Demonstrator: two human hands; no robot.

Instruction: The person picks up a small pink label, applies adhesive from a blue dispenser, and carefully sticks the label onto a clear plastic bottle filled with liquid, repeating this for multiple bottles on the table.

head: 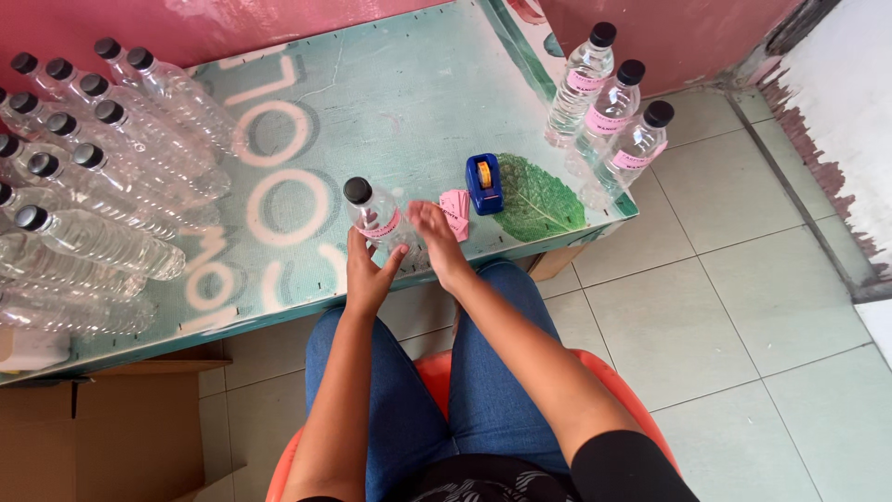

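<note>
A clear plastic bottle (376, 217) with a black cap and a pink label stands upright at the front edge of the green table (390, 102). My left hand (369, 274) presses against its near side. My right hand (435, 234) wraps the bottle's right side, over the label. A small stack of pink labels (455, 204) lies just right of my right hand. A blue tape dispenser (484, 183) sits beside the stack.
Several unlabelled clear bottles (93, 177) stand crowded at the table's left. Three labelled bottles (609, 112) stand at the right end. A cardboard box (102, 437) sits on the tiled floor at lower left. I sit on an orange chair (437, 372).
</note>
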